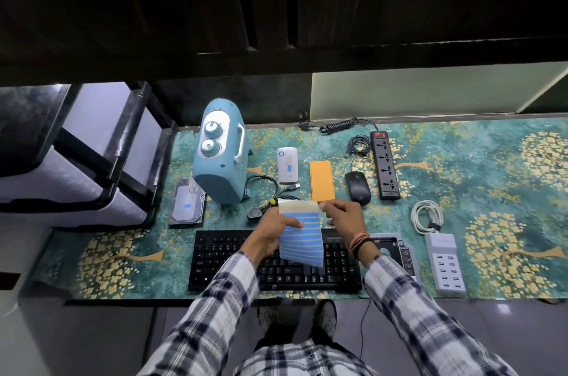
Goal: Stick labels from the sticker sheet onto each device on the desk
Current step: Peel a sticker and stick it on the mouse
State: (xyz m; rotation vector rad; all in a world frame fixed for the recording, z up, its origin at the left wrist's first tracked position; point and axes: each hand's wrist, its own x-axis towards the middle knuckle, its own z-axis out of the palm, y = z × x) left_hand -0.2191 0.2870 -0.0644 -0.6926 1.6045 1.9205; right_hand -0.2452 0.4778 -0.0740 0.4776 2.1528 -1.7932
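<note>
We see a desk (491,179) covered by a teal mat patterned with gold trees. The largest device on it is a black keyboard (233,265) at the near edge, partly hidden by the person's plaid sleeves. Behind it to the left stands a blue heater (219,160) with two dials and a white handle. To the right lies a black power strip (385,165) with a red switch at its far end, and nearer us a white multi-port USB charger (444,265) with its coiled white cable (425,217) just beyond it. A hard drive (187,206) rests left of the heater and carries a small blue label. An orange flat device (321,180) lies near the middle, with a black mouse (357,187) to its right and a white router-like box (287,165), also bearing a blue label, to its left. A grey drive caddy (399,249) sits partly under the right forearm.

Above the keyboard, the sticker sheet (302,240) of blue strips hangs in the air. Our left hand (276,231) pinches the sheet's left edge, thumb on the front. Our right hand (344,217) is closed in a pinch at the sheet's bare top right corner; we cannot tell whether a label is between its fingertips.
</note>
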